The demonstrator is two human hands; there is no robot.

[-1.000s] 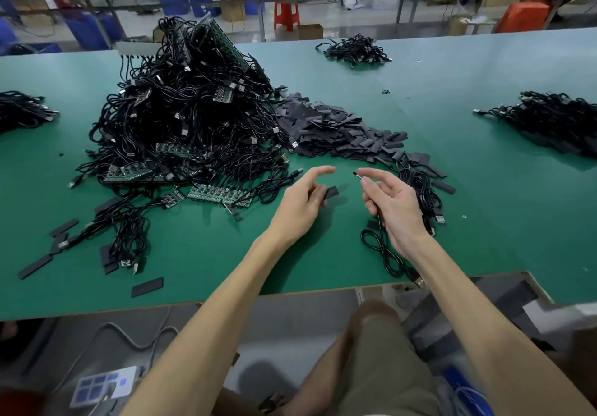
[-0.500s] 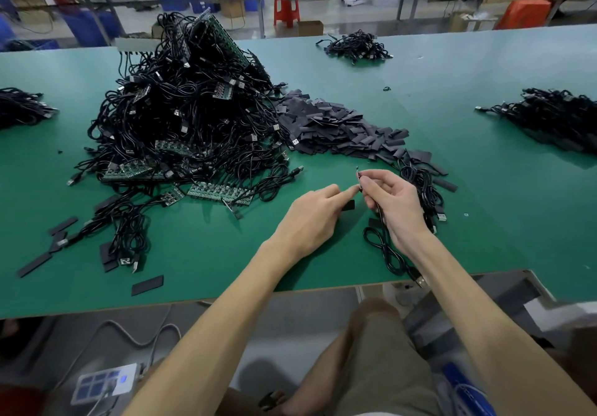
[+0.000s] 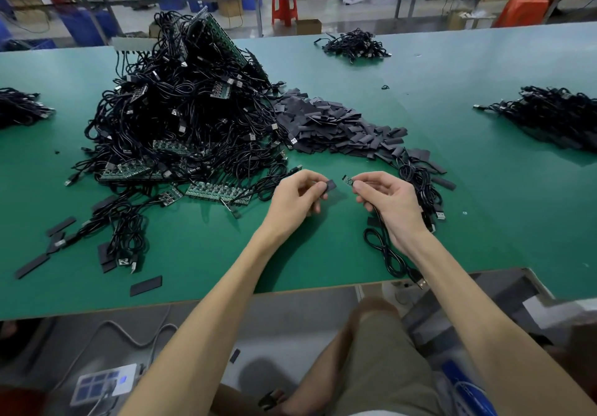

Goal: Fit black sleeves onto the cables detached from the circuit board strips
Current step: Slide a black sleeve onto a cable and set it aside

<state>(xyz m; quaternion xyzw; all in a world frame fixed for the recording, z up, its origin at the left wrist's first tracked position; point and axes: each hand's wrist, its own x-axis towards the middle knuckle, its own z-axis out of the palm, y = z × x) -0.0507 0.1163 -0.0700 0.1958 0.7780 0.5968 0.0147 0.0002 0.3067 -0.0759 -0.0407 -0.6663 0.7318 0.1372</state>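
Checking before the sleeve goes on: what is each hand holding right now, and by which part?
The left hand pinches a black sleeve by one end. The right hand pinches a cable just behind its small board tip.

Matt black sleeves (image 3: 329,125), glossy plastic-coated cables (image 3: 181,109), smooth matt green table (image 3: 452,163).

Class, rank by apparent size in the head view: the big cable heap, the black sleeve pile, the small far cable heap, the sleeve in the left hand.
1. big cable heap
2. black sleeve pile
3. small far cable heap, though distance shrinks it
4. sleeve pinched in the left hand
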